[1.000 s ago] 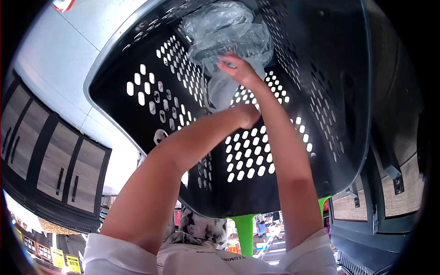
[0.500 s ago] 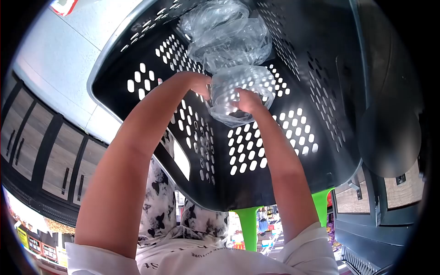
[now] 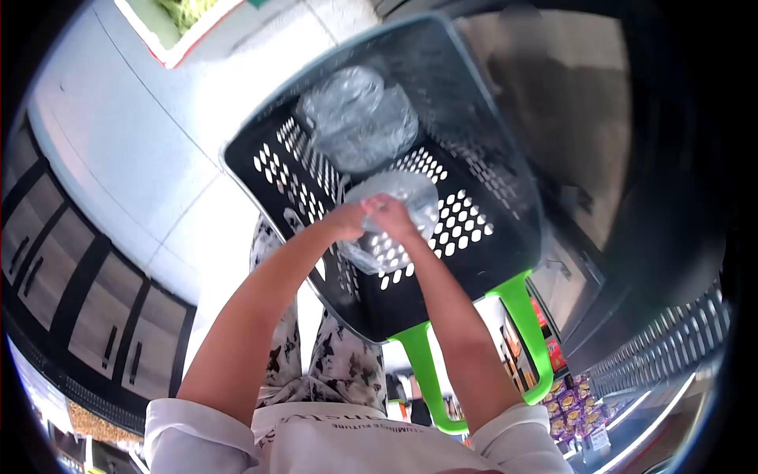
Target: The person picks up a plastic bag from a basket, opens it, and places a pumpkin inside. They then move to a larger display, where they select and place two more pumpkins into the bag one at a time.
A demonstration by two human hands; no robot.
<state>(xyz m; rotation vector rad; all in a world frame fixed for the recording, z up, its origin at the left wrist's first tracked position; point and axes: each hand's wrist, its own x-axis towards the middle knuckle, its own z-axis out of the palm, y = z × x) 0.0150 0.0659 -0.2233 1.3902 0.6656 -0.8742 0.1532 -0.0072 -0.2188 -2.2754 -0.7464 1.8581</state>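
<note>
A black perforated basket (image 3: 395,308) with a green handle (image 3: 426,379) stands before me. Inside it, a clear plastic bag (image 3: 407,193) hangs around and under my hands. My left hand (image 3: 347,221) is closed at the bag's near left side. Touching or almost touching it, my right hand (image 3: 387,213) pinches at the bag's upper part. More crumpled clear bags (image 3: 359,118) lie at the basket's far end. What those bags contain cannot be made out.
Dark cabinets with wood-look doors (image 3: 99,312) line the left. Pale floor tiles (image 3: 134,158) stretch beyond the basket. A white box with a red edge (image 3: 170,47) is at the top. Purple packets (image 3: 568,407) hang at lower right.
The basket appears smaller and tilted differently, with its whole far rim now in view. My hands, apart before on either side of the near bag, have come together over it.
</note>
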